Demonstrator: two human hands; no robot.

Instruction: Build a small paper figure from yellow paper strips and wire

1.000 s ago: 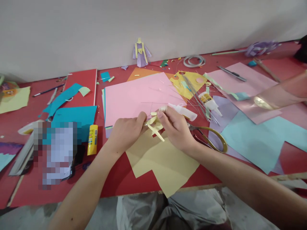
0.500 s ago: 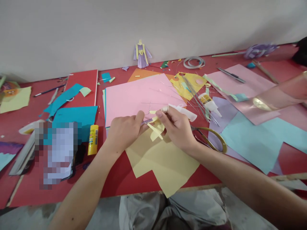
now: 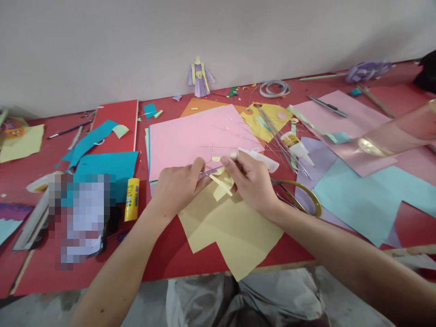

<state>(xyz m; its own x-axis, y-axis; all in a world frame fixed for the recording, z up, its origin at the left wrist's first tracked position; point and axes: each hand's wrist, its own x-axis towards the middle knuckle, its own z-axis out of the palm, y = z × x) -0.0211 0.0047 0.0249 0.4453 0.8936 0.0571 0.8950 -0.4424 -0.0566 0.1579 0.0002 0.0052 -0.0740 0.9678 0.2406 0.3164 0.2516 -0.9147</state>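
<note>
Over the cream paper sheet, my left hand is closed, thumb and fingers pinching a small purple paper piece. Narrow pale yellow paper strips hang beside it. My right hand is closed too, its thumb and index finger pressed together on the yellow end of this piece. A thin wire sticks up between the hands. Behind my right hand is a white plastic bottle, partly covered by the fingers. Scissors with olive handles lie by my right wrist.
Pink sheets lie behind my hands. A glue bottle and wires are to the right, a glue stick and blurred phone to the left. A paper doll leans on the wall.
The hands hold nearly the same pose; the purple piece between them has tilted slightly. The view has shifted a little.
</note>
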